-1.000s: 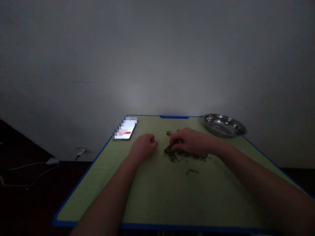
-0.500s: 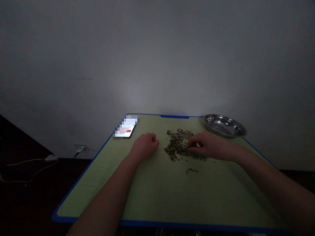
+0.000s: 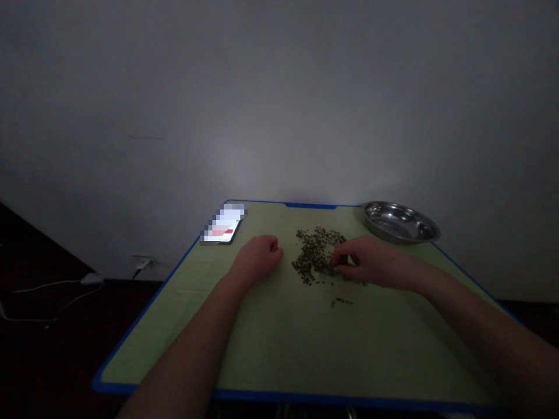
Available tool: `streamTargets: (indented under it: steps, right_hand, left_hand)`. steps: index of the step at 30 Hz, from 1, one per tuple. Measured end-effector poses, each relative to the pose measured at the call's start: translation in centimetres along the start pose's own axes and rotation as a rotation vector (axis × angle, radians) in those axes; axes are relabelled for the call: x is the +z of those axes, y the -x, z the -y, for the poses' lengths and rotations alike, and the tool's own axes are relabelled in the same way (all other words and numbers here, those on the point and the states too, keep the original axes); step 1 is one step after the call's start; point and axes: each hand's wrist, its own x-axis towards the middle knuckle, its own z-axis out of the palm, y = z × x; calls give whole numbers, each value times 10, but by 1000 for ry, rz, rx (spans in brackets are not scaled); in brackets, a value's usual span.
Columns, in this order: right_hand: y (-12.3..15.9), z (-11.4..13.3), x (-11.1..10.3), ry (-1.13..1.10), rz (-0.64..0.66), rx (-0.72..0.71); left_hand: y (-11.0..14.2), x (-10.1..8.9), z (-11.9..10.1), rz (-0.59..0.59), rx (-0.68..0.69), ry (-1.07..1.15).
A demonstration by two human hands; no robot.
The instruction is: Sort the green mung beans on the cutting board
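Note:
A loose scatter of small dark grains [image 3: 313,250], like seeds or tiny beans, lies in the middle of the green table [image 3: 279,343]. My right hand [image 3: 364,259] bends over the right side of this scatter, thumb and fingers drawn together in a pinch at the grains. Whatever sits between those fingertips is too small to make out. To the left of the grains, my left hand [image 3: 257,256] rests on the table curled into a fist. Its inside is hidden from me. A short line of a few grains [image 3: 343,301] lies apart, nearer to me.
A shallow oval steel bowl [image 3: 399,222] stands at the table's back right corner. A phone with a lit, blurred screen [image 3: 225,224] lies at the back left. Behind the table rises a grey wall [image 3: 279,105]. White cables [image 3: 91,280] run at the far left.
My right hand has shifted very slightly at the right side of the grains, still pinched. The left fist stays in place.

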Motion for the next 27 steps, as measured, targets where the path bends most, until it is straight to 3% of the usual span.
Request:
streamTargets:
  steps: [27]
  right_hand:
    - [-6,1,4,-17,-12,-17]
  left_hand:
    - [1,2,-1,10,9,10]
